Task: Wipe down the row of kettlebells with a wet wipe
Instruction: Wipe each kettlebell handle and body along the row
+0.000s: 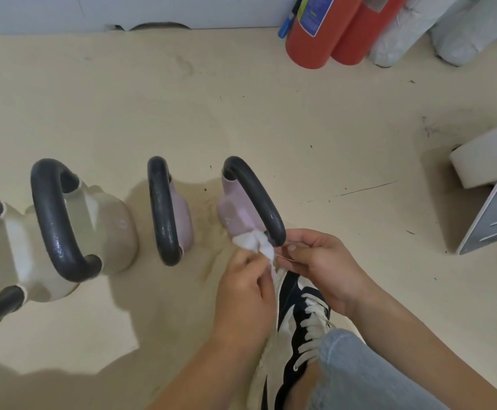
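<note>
My left fingertips point(243, 260) are closed together on the wet wipe point(251, 242), pinching its bunched white wad. The right thumb point(293, 248) and curled fingers look clamped on a thin trailing edge of the same sheet, though that pinch is too small for me to be sure of. The wipe is pressed to the near shoulder of the rightmost pink kettlebell point(235, 214), just beside where the black handle point(259, 196) joins the body. I judge the wipe limp, light and damp, likely to tear or rope up if pulled between two pinches. I'd gather it into a pad and drive it with the fingers instead. The kettlebell should be heavy and rigid, so it ought to sit put under rubbing. If it needs tilting, I'd grip the arch of the handle, which looks glossy and may turn slick once wet. The left hand point(243, 294) sits knuckles-up below the wad, and the right hand point(327, 267) faces it from the other side, close but not touching it. Both forearms run down to the bottom edge either side of a laced shoe point(297, 306). A second pink kettlebell point(179, 214) and a cream kettlebell point(108, 223) stand in line to the left on the floor point(300, 128)
</note>
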A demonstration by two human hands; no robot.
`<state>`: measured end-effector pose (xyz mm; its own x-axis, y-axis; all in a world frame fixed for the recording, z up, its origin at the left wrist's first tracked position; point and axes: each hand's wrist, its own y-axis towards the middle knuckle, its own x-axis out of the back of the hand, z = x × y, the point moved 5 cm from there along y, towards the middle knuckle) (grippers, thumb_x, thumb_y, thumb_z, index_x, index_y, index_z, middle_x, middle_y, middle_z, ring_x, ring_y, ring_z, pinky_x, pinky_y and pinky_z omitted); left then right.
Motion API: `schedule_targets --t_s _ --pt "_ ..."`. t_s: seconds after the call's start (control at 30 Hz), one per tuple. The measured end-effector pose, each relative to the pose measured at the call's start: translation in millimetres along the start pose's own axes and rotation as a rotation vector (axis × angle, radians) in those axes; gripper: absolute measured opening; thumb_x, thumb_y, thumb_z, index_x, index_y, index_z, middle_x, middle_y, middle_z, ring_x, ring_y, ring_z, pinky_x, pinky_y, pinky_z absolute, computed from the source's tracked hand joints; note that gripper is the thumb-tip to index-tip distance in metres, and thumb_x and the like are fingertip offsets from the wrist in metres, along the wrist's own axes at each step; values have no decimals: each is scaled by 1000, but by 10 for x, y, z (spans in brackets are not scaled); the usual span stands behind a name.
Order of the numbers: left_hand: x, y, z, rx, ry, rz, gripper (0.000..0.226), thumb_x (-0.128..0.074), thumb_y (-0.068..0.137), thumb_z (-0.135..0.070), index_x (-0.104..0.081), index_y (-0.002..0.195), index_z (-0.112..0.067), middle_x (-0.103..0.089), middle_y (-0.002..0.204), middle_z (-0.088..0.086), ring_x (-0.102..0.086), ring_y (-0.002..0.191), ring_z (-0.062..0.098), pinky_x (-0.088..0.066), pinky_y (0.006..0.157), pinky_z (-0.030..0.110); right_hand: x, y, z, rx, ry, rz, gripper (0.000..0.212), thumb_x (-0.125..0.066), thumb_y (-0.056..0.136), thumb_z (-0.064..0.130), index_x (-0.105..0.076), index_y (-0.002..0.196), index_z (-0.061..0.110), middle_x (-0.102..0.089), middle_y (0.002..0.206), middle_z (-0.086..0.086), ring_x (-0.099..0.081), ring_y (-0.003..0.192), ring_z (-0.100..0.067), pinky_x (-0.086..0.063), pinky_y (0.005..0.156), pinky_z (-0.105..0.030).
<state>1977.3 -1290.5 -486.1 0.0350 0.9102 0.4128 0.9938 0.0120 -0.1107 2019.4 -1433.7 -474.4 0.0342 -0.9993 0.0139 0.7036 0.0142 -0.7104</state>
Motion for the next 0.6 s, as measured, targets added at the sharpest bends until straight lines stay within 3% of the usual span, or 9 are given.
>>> schedule_targets --t_s 0.07,0.17,0.23,0.3,0.4,0.47,0.53,0.6 --pt "-109 -199 42 39 18 109 23 -55 93 -7 -60 71 -11 -50 81 -7 -48 70 6 -39 65 19 38 -21 -26 -29 19 -55 32 -49 101 -10 -76 115 -1 -79 111 -17 -77 107 -25 -61 89 -27" --pt "10 -277 105 221 -21 52 32 -57 94 -8 -47 64 -15 -46 73 -7 -47 66 11 -36 61 19 129 -121 -6 -72 4 -96 22 -55 100 -7 -71 115 -4 -78 103 -24 -79 94 -28 -64 81 -31" --pt "160 -197 31 312 -81 -9 31 -57 96 -13 -49 66 -15 -51 70 -1 -47 64 12 -39 60 25 155 -226 46 -130 -67 -15 20 -60 101 2 -71 117 -2 -79 101 -22 -78 101 -36 -64 88 -40" --pt "260 -91 -123 353 -200 -12 26 -58 98 -16 -57 72 -15 -59 71 5 -53 63 12 -46 61 34 133 -356 93 -171 -122 147 30 -64 102 23 -72 121 1 -79 109 -21 -75 107 -38 -61 95 -46" --pt "243 23 -431 364 -422 189 12 -64 99 -17 -74 94 -20 -76 85 -3 -72 79 8 -58 70 27 45 -462 145 -86 -150 265 41 -65 96 38 -75 118 4 -77 114 -20 -75 108 -33 -62 92 -44" --pt "208 59 -496 351 -416 293 18 -66 96 -14 -76 108 -24 -79 92 -6 -75 87 8 -61 80 29 114 -435 180 12 -130 74 30 -69 96 30 -77 104 2 -78 102 -23 -77 93 -32 -65 85 -44" --pt "273 89 -386 421 -373 214 21 -66 95 -14 -75 106 -29 -79 88 -6 -75 84 9 -61 83 32 333 -378 200 74 -116 -214 24 -69 100 22 -75 95 -1 -77 93 -22 -77 81 -31 -66 79 -44" --pt "363 94 -188 496 -335 121 22 -64 95 -14 -72 102 -33 -77 85 -6 -75 81 11 -61 78 29 486 -325 269 147 -193 -418 22 -66 102 22 -73 93 3 -78 92 -16 -78 86 -32 -65 82 -46"
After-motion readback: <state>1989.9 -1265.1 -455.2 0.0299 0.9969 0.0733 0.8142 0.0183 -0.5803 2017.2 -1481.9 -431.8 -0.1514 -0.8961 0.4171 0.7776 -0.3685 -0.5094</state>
